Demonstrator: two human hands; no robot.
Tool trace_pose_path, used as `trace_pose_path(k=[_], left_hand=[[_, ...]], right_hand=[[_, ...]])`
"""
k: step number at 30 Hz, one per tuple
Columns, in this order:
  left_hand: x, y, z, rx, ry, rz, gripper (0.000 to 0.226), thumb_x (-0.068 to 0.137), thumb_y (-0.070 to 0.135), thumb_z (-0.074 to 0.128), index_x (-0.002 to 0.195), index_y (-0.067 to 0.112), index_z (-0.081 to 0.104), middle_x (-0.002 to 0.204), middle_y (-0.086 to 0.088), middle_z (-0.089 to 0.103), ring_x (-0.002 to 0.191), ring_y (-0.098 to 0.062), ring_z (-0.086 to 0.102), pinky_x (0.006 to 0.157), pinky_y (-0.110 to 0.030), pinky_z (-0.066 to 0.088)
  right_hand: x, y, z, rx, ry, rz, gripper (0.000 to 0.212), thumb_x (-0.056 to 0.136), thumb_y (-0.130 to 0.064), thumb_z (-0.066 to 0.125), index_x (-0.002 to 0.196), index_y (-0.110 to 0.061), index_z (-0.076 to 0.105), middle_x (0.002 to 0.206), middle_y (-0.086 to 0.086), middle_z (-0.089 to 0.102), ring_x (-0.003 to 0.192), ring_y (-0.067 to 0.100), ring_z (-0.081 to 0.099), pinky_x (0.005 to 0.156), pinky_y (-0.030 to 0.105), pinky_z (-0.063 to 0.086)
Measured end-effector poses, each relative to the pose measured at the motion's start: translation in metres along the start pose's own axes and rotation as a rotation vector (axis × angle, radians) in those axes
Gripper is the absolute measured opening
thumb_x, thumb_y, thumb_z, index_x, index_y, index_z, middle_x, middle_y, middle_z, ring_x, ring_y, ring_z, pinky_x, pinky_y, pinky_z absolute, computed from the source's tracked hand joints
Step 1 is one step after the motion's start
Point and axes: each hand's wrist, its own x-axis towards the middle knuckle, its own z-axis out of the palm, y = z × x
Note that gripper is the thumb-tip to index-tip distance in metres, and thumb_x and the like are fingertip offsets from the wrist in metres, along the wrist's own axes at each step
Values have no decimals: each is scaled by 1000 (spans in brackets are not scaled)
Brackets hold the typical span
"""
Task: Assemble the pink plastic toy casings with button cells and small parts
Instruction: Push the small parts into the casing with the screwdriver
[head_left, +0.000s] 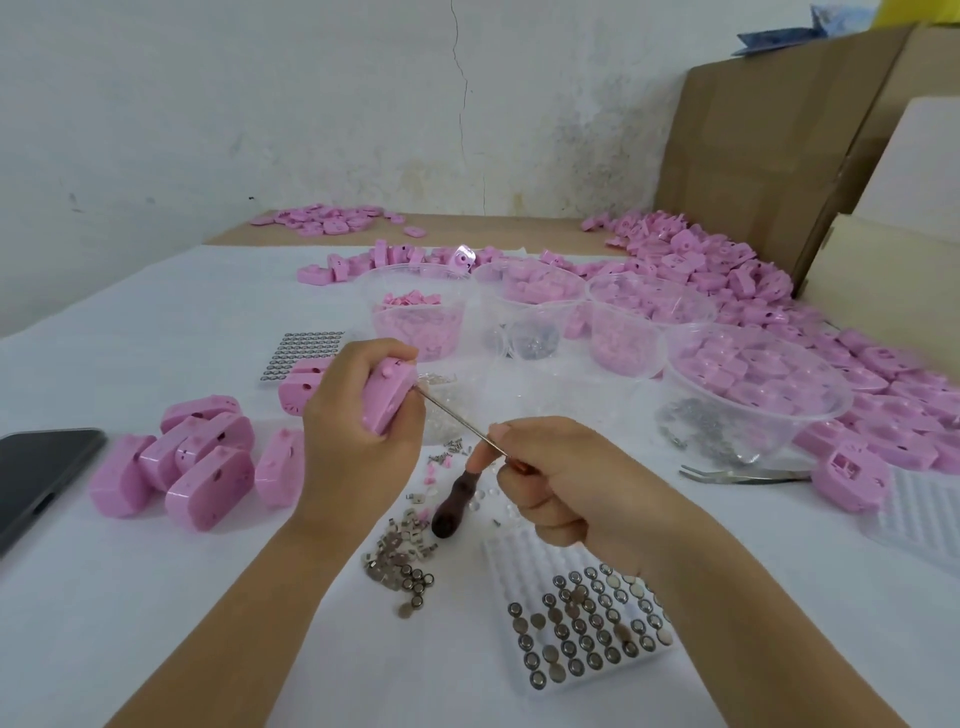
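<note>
a: head view. where is the casing, and who has it?

b: the pink casing (387, 402) is off the cloth, held over the middle of the surface, a little toward the left edge. the left hand (353, 415) is wrapped round it with its fingers curled, so only the glossy right-hand face and a small peg on top show.

a: and the right hand?

b: the right hand (561, 483) pinches the screwdriver (457, 418) on its thin metal shaft between thumb and forefinger. the other fingers are curled in, and a bit of orange shows inside the fist.

a: which way does the work lie from that pinch?

b: up and to the left, away from the person. the shaft's long axis runs on that slant, and its tip meets the casing's right face. i'd judge a screw is being seated there, though it is too small to see. any push should go along that slant, with the left hand bracing.

a: how does the casing look?

b: a rounded, smooth pink shell, closed as far as i can tell, like the pile of casings (182, 467) toward the left edge. the tray of button cells (587, 618) sits by the near edge, below the right wrist. loose metal contacts (397, 551) lie just beside it.
</note>
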Motion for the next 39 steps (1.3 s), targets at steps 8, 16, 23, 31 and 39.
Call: trace_pose_path(k=[8,16,23,31,39], left_hand=[[-1,0,3,138,-11,98,29,73,-16,62,96,2,60,90,15,52,88,17,48,76,-2,38],[-2,9,3,70,1,216,22,75,-11,61,94,-2,59,91,-1,55,86,-4,50,78,-8,41],[-1,4,5,140,-57,61,32,72,-17,62,96,3,60,92,3,56,81,5,48,73,-2,38],[-3,6,5,71,-83,139,26,75,-13,63,95,3,60,91,17,53,88,15,49,76,-4,39],[-5,6,9,52,-26,-81,41,76,-9,62,97,25,56,94,23,54,86,15,51,67,0,39]], right_hand=[[8,18,12,-1067,411,-401,33,100,-39,27,71,-24,27,54,-6,34,46,11,30,47,27,27],[-1,-1,-9,182,-219,143,49,98,-36,38,51,-23,42,43,-11,23,32,3,15,30,12,14],[5,11,11,-1276,516,-330,39,98,-48,20,67,-25,22,60,-5,34,53,12,34,48,25,30],[4,6,-3,-23,-48,82,55,97,-42,41,47,-20,48,41,-8,23,33,6,16,35,14,16],[8,15,18,-1129,453,-299,39,100,-45,23,67,-23,24,59,-5,31,52,12,29,47,27,24]])
